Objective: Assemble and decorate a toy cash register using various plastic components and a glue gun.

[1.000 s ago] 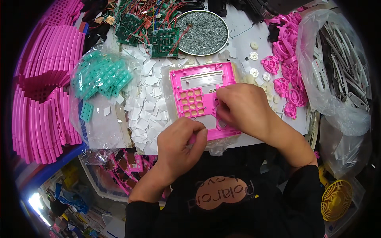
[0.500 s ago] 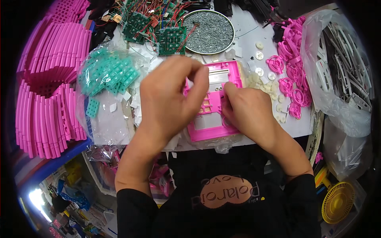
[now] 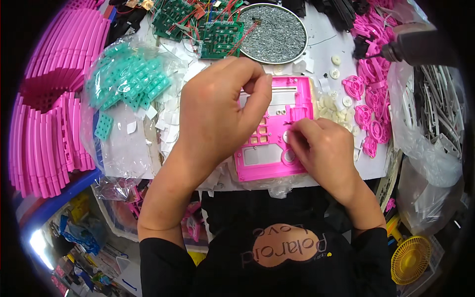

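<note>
A pink plastic casing (image 3: 271, 173) lies with its inner side up at the table's near edge, with ribs, screw posts and square openings. My left hand (image 3: 222, 106) is over its left side, thumb and fingers pinched together; whatever they hold is hidden. At the casing's right side my right hand (image 3: 324, 156) has its thumb and fingertips pressed together, too small a gap to show what is in them. Beside those fingertips a white round disc (image 3: 286, 137) sits in the casing, with a small dark piece (image 3: 288, 123) just above it.
Beyond the casing are green circuit boards (image 3: 221, 39) with red wires and a round tray of screws (image 3: 273, 34). Turquoise keypads (image 3: 131, 79) in clear plastic and stacked pink casings (image 3: 42, 143) stand left. Pink rings (image 3: 363, 116), a dark screwdriver (image 3: 415, 48) and bagged strips (image 3: 438, 99) are right.
My right hand has shifted down and right along the casing, uncovering a pink bracket and the white disc. My left hand stays pinched over the left side. The whole view has shifted slightly.
</note>
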Demonstrator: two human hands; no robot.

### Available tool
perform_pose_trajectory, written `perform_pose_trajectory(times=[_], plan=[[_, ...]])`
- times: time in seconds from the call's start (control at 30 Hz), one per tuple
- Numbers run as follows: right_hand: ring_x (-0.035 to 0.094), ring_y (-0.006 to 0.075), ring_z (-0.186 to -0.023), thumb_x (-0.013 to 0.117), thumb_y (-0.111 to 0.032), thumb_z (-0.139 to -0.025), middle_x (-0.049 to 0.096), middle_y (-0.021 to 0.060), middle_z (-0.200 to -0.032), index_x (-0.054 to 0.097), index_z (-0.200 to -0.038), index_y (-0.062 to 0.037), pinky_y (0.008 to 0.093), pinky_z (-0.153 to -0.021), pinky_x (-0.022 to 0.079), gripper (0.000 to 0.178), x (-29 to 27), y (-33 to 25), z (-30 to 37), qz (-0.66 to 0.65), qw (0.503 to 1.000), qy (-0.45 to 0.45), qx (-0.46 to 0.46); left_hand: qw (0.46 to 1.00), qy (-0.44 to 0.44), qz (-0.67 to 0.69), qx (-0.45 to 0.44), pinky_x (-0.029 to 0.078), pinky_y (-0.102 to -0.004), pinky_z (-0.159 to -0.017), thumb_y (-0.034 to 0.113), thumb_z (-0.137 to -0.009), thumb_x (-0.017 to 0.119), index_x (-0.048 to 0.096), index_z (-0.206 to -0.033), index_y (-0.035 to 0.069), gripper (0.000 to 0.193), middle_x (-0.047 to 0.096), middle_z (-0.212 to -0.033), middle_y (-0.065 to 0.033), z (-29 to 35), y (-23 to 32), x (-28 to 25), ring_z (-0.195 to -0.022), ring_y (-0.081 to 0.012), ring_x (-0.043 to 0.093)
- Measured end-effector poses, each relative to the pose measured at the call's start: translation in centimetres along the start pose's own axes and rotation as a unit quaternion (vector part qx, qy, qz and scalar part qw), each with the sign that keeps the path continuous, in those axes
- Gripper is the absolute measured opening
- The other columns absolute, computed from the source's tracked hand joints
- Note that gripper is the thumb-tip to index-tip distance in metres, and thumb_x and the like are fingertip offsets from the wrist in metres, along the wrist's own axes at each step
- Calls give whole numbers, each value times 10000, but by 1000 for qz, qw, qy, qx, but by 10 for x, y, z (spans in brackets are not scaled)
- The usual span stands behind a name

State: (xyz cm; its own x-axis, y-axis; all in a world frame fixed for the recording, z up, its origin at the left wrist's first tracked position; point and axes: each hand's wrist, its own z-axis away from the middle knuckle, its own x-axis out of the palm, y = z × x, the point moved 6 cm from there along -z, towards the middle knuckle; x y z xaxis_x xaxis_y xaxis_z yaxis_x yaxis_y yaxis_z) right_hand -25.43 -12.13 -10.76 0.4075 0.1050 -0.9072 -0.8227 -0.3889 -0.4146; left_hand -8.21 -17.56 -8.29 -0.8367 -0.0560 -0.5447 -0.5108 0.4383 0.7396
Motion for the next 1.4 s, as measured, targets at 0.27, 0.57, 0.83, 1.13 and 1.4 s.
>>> perform_pose_trajectory(times=[0.27, 0.57, 0.83, 1.13, 1.4], plan=[[630, 292, -591, 789, -144, -765, 594, 103, -641, 587, -819, -67, 416, -507, 491, 223, 5, -8, -5, 44, 999, 10, 1, 1000, 9, 21, 9, 350, -248, -493, 28, -885, 704, 681, -853, -2, 49, 589, -686, -39, 10, 0, -7, -534, -86, 471], [638, 288, -599, 785, -144, -782, 611, 103, -655, 589, -850, -66, 416, -498, 486, 222, 9, -1, 0, 38, 999, 3, 26, 999, 4, 29, 32, 366, -258, -495, 19, -862, 714, 683, -837, 8, 41, 589, -685, -47, 10, 15, 0, -534, -115, 491], [581, 99, -737, 790, -117, -867, 645, 27, -866, 614, -1056, -42, 262, -644, 437, 269, -101, 87, 3, -186, 923, 328, 79, 962, -59, -238, 119, 505, -444, -693, 176, -859, 679, 730, -856, 75, 113, 687, -818, -88, -65, -36, 43, -785, -299, 675], [717, 247, -811, 713, -290, -915, 698, 126, -864, 457, -1377, 66, 344, -828, 593, 637, -145, 47, -142, -579, 787, 94, -193, 915, -145, -313, 208, 415, -488, -875, 238, -906, 624, 750, -833, 128, 183, 723, -902, -57, -86, -49, 86, -921, -266, 681], [517, 123, -584, 593, -327, -987, 503, -20, -669, 530, -1168, -98, 317, -639, 525, 299, -89, 30, -52, -689, 717, 32, -105, 973, -219, 34, 70, 385, -380, -788, 205, -809, 789, 651, -803, 111, 167, 650, -796, -21, -1, 4, 46, -799, -226, 605]])
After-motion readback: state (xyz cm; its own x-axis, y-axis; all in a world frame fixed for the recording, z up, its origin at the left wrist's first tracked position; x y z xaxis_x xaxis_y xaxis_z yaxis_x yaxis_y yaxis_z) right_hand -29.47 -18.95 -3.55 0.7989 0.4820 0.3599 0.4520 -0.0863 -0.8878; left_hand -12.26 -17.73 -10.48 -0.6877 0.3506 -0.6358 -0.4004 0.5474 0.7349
